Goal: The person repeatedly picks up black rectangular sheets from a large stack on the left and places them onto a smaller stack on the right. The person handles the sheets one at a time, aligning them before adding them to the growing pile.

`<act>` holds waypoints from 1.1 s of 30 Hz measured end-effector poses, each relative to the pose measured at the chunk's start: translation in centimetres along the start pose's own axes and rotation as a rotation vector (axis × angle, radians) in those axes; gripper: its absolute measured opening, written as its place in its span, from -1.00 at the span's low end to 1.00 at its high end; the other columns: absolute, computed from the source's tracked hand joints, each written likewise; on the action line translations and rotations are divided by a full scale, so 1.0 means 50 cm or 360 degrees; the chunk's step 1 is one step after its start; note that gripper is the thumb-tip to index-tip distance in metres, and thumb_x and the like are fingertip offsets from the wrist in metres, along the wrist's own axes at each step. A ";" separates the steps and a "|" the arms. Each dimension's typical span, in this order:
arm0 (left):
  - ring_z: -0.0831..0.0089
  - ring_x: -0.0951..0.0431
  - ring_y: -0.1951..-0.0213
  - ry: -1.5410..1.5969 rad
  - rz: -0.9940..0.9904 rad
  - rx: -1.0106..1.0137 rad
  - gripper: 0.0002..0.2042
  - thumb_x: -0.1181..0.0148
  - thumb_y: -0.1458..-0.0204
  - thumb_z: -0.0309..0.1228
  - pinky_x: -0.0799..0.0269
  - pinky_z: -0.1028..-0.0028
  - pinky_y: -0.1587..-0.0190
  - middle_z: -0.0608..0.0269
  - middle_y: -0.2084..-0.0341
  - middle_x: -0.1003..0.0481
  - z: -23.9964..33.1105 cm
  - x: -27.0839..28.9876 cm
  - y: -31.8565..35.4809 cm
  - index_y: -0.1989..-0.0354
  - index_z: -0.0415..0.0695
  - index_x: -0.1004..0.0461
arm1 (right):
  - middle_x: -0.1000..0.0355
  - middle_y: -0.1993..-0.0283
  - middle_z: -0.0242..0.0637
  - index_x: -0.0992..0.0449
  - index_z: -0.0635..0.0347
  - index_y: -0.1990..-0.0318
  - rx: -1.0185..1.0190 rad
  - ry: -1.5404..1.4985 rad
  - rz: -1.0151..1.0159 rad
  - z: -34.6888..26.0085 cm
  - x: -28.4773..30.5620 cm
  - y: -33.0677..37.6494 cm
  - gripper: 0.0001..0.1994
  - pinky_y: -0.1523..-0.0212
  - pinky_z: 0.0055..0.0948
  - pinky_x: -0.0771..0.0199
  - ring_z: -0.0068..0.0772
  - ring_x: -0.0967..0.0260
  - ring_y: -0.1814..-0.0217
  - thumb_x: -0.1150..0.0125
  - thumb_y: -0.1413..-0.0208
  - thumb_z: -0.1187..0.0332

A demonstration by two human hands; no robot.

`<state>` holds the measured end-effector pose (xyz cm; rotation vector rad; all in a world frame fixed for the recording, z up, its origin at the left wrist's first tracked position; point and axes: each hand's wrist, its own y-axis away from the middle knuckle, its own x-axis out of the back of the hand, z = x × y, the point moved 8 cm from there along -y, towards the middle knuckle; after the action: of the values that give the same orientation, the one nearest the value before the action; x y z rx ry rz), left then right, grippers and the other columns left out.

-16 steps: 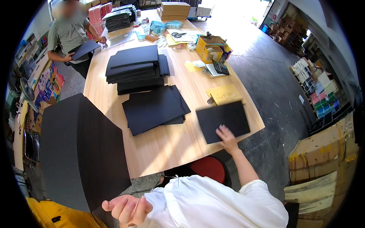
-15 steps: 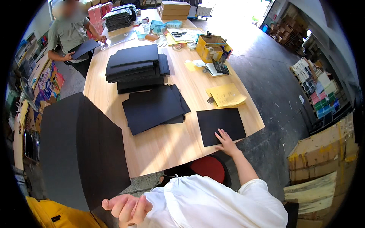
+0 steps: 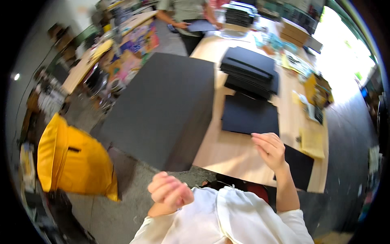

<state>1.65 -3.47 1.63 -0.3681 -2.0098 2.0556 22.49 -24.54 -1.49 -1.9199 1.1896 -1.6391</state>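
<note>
My right hand [image 3: 269, 151] is raised over the table, fingers bent and drawn together with nothing visible in them. Its fingertips overlap the near edge of a black sheet [image 3: 250, 114] in this view; whether they touch it I cannot tell. Below that hand, a single black sheet [image 3: 298, 166] lies at the table's near right corner, partly hidden by my forearm. My left hand [image 3: 170, 190] is curled closed in front of my body, apparently empty. Just beyond it rises a big block of large black board [image 3: 158, 110] at the table's left side.
A taller pile of black sheets [image 3: 250, 67] stands farther back on the wooden table [image 3: 231, 156]. Yellow paper [image 3: 312, 143] and a yellow box [image 3: 319, 89] line the right edge. A yellow bag-like cover [image 3: 77, 158] is at left. Across the table, a person holds a dark sheet [image 3: 202, 25].
My view has turned left. My right hand has lifted off the single black sheet and moved left, its spread fingers drawing together. My left hand stays curled.
</note>
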 end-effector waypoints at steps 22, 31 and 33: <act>-0.18 -0.28 -0.24 -0.0247 -0.0219 0.0752 -0.54 0.11 -0.20 -0.29 -0.01 -0.08 -0.30 -0.27 -0.13 -0.36 -0.087 0.045 0.031 -0.12 -0.43 -0.36 | -0.55 0.05 -0.14 -0.65 0.13 0.20 0.0891 -0.1386 -0.0959 -0.296 -0.240 -0.370 -0.76 -0.04 -0.27 -0.50 -0.11 -0.45 -0.12 -0.27 -0.09 0.18; -0.19 -0.31 -0.22 -0.0266 -0.0199 0.0712 -0.49 0.14 -0.21 -0.24 -0.01 -0.08 -0.30 -0.28 -0.11 -0.37 -0.095 0.031 0.018 -0.14 -0.46 -0.32 | -0.55 0.09 -0.08 -0.64 0.17 0.24 0.0719 -0.1552 -0.1039 -0.286 -0.255 -0.378 -0.75 -0.01 -0.29 -0.51 -0.09 -0.45 -0.10 -0.21 -0.15 0.18; -0.19 -0.31 -0.21 -0.0266 -0.0195 0.0700 -0.49 0.15 -0.21 -0.23 -0.03 -0.08 -0.30 -0.28 -0.11 -0.37 -0.095 0.029 0.018 -0.14 -0.47 -0.32 | -0.55 0.09 -0.09 -0.64 0.17 0.25 0.0707 -0.1552 -0.1050 -0.285 -0.257 -0.377 -0.75 0.00 -0.28 -0.52 -0.08 -0.45 -0.11 -0.21 -0.15 0.19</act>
<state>1.91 1.49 0.62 0.0117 -1.5462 2.4287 16.45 -0.02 7.79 -2.4079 -0.1846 -0.7980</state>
